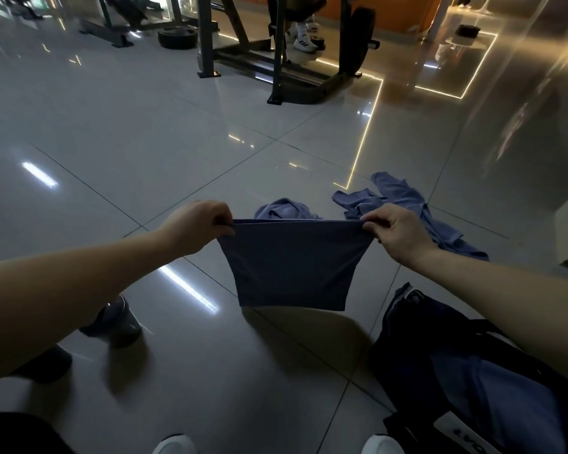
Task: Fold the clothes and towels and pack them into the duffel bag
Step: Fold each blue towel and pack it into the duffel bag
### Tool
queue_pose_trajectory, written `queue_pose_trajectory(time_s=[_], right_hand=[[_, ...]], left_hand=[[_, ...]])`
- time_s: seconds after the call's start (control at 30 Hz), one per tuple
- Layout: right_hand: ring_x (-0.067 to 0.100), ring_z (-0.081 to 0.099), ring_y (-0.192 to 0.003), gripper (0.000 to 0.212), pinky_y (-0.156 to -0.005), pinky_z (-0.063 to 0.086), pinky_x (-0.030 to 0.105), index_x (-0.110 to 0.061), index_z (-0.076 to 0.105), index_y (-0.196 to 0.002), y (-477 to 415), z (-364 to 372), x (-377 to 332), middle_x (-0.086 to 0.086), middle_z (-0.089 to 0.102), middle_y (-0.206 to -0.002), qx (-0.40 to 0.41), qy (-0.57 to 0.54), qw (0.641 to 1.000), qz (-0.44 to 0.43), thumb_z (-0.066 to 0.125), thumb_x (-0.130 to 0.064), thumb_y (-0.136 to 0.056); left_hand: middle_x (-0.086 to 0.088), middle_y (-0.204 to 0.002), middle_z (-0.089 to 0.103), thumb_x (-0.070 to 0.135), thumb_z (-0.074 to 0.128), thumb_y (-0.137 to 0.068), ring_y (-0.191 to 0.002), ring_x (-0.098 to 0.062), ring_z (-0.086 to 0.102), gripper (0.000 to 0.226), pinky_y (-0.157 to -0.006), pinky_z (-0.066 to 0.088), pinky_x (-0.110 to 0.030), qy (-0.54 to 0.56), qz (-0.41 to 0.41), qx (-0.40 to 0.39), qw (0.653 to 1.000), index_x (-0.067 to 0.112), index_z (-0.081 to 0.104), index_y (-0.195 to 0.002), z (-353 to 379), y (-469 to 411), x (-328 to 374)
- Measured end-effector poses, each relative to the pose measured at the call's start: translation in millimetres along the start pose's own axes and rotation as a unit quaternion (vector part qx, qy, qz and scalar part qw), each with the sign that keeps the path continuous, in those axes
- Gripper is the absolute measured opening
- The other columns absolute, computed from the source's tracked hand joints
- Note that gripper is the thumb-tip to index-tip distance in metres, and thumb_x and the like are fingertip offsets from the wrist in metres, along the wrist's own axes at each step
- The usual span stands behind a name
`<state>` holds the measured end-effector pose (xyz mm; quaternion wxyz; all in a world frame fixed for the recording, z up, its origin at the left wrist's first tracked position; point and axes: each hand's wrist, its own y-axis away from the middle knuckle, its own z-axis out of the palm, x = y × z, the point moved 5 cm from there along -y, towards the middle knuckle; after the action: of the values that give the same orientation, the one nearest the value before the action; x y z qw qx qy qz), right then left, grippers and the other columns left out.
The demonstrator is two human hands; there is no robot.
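Head view, left hand [195,224] and right hand [397,231] pinching top corners of a blue garment [292,267] stretched taut above tiled floor [177,142], dark duffel bag [440,362] lower right, crumpled blue clothes [404,204] beyond

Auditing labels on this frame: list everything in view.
garment: 1, blue-grey, held up between both grips
crumpled cloths: 2, light blue, floor beyond the garment
duffel bag: 1, dark navy, floor lower right
bottle: 1, dark, floor lower left, blurred
gym machine: 1, dark, top centre
weight plate: 1, black, floor top left
shoes: 2, white, bottom edge
left grip: 1, bare, pinches garment's top left corner
right grip: 1, bare, pinches garment's top right corner
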<state>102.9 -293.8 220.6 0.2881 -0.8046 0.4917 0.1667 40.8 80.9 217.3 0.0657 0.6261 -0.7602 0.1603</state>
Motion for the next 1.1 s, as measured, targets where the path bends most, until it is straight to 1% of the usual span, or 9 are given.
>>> queue_pose_trajectory(time_s=[0.07, 0.17, 0.3, 0.4, 0.5, 0.63, 0.77, 0.9, 1.1], right_hand=[[0.006, 0.058, -0.082, 0.01, -0.074, 0.046, 0.019, -0.014, 0.075, -0.102, -1.3, 0.6, -1.5, -0.012, 0.06, -0.087, -0.006, 0.029, 0.999, -0.018, 0.069, -0.014, -0.093], [0.015, 0.06, -0.085, 0.009, -0.076, 0.051, 0.029, -0.012, 0.073, -0.099, -0.9, 2.7, -1.6, -0.003, 0.065, -0.091, -0.016, 0.061, 0.998, -0.029, 0.067, -0.016, -0.094], [0.018, 0.06, -0.084, 0.009, -0.074, 0.054, 0.037, -0.012, 0.073, -0.097, -1.7, 7.6, -1.7, 0.001, 0.067, -0.091, -0.024, 0.09, 0.995, -0.028, 0.066, -0.017, -0.095], [0.018, 0.06, -0.085, 0.01, -0.075, 0.051, 0.035, -0.013, 0.076, -0.096, -7.6, 12.3, 2.2, 0.0, 0.068, -0.09, -0.033, 0.1, 0.994, 0.003, 0.068, -0.02, -0.093], [0.017, 0.064, -0.085, 0.013, -0.072, 0.049, 0.029, -0.015, 0.076, -0.097, -18.9, 15.1, 3.2, -0.001, 0.071, -0.091, -0.038, 0.064, 0.997, 0.035, 0.066, -0.021, -0.095], [0.016, 0.066, -0.084, 0.013, -0.072, 0.054, 0.027, -0.014, 0.075, -0.095, -33.3, 12.0, -3.4, 0.0, 0.072, -0.089, -0.008, -0.018, 0.998, 0.067, 0.063, -0.018, -0.095], [0.01, 0.065, -0.083, 0.009, -0.072, 0.052, 0.023, -0.015, 0.073, -0.095, -31.2, 6.8, -14.9, 0.0, 0.07, -0.09, 0.011, -0.063, 0.997, 0.051, 0.063, -0.016, -0.095], [0.013, 0.064, -0.076, 0.01, -0.068, 0.053, 0.028, -0.015, 0.07, -0.086, -12.2, 9.9, -18.4, -0.001, 0.068, -0.08, -0.019, -0.061, 0.998, 0.025, 0.064, -0.015, -0.093], [0.009, 0.063, -0.068, 0.005, -0.064, 0.052, 0.03, -0.02, 0.071, -0.085, 47.1, 53.2, 6.6, -0.005, 0.066, -0.073, -0.15, 0.011, 0.988, 0.03, 0.069, -0.02, -0.09]], left_hand=[[0.006, -0.085, 0.061, 0.035, 0.07, -0.09, -0.079, -0.018, 0.056, 0.013, -0.066, 0.045, -0.032, 0.003, -0.003, -0.001, 1.0, 0.023, 0.065, -0.091, -3.0, -0.6, -2.3], [0.006, -0.084, 0.061, 0.034, 0.07, -0.09, -0.076, -0.019, 0.056, 0.016, -0.064, 0.045, -0.032, 0.005, -0.009, 0.006, 1.0, 0.024, 0.059, -0.093, -4.6, -0.5, -3.1], [0.008, -0.087, 0.065, 0.031, 0.071, -0.09, -0.077, -0.016, 0.061, 0.022, -0.067, 0.048, -0.031, 0.023, -0.015, -0.006, 1.0, 0.024, 0.059, -0.108, -5.0, -2.0, -4.7], [0.009, -0.09, 0.064, 0.037, 0.068, -0.091, -0.086, -0.018, 0.061, 0.015, -0.073, 0.052, -0.036, -0.018, -0.012, -0.031, 0.999, 0.023, 0.071, -0.095, -3.3, -7.9, -10.0], [0.008, -0.085, 0.061, 0.044, 0.068, -0.089, -0.081, -0.017, 0.058, 0.02, -0.068, 0.049, -0.034, -0.015, -0.058, -0.018, 0.998, 0.025, 0.066, -0.084, -1.8, -12.0, -19.3], [0.004, -0.086, 0.057, 0.036, 0.07, -0.09, -0.077, -0.017, 0.055, 0.021, -0.064, 0.042, -0.029, 0.033, -0.065, 0.056, 0.996, 0.019, 0.061, -0.082, -12.8, -19.5, -22.1], [0.003, -0.094, 0.062, 0.022, 0.073, -0.087, -0.083, -0.017, 0.058, 0.015, -0.076, 0.054, -0.04, 0.094, -0.007, 0.09, 0.992, 0.024, 0.059, -0.081, -24.4, -17.1, -22.5], [0.003, -0.102, 0.067, 0.007, 0.072, -0.084, -0.084, -0.011, 0.066, 0.025, -0.077, 0.059, -0.036, 0.12, 0.067, 0.03, 0.99, 0.028, 0.059, -0.081, -17.5, 6.5, -7.7], [0.014, -0.099, 0.065, 0.019, 0.072, -0.085, -0.08, 0.001, 0.061, 0.027, -0.074, 0.052, -0.016, 0.064, 0.118, -0.162, 0.978, 0.025, 0.068, -0.112, 51.2, 63.2, -2.0]])
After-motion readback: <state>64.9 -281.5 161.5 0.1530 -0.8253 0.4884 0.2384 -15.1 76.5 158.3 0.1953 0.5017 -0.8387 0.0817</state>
